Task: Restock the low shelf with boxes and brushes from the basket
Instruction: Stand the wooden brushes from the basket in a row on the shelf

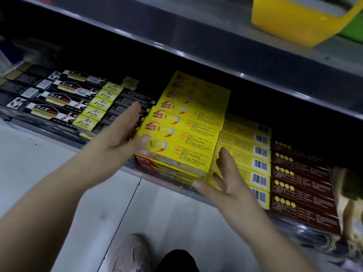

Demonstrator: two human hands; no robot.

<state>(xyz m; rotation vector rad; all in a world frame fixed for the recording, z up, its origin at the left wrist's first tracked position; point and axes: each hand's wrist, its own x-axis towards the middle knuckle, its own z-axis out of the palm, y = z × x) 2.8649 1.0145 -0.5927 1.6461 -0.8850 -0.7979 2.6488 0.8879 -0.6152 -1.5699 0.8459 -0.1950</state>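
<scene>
Here, head view, one entry per item.

Low shelf (128, 167): runs from far left to near right, stocked in rows.

Yellow boxes (188, 134): long cartons with red print, stacked in a raised block at the middle of the low shelf; the block stands higher than the rows on either side.

Left hand (121, 134): open, fingers straight and together, laid flat against the left end of the yellow boxes, thumb resting on top of the nearest carton.

Right hand (225, 181): open, fingers spread, at the right end of the block and over the neighbouring row; thumb at the block's near right corner. Whether the fingers press on anything cannot be told.

Barcoded yellow cartons (247, 154): lower row just right of the block.

Dark red cartons (302, 185): next row to the right, touching the barcoded row.

Brush (351, 193): wrapped, bristled, at the right edge, partly cut off.

Black cartons (57, 99): left part of the shelf, with small yellow-ended packs (98, 108) between them and the block.

Upper shelf (196, 36): carries a yellow plastic container (294, 20) at far right.

Floor (39, 163): pale tiles; one shoe (129, 252) at the near edge.
</scene>
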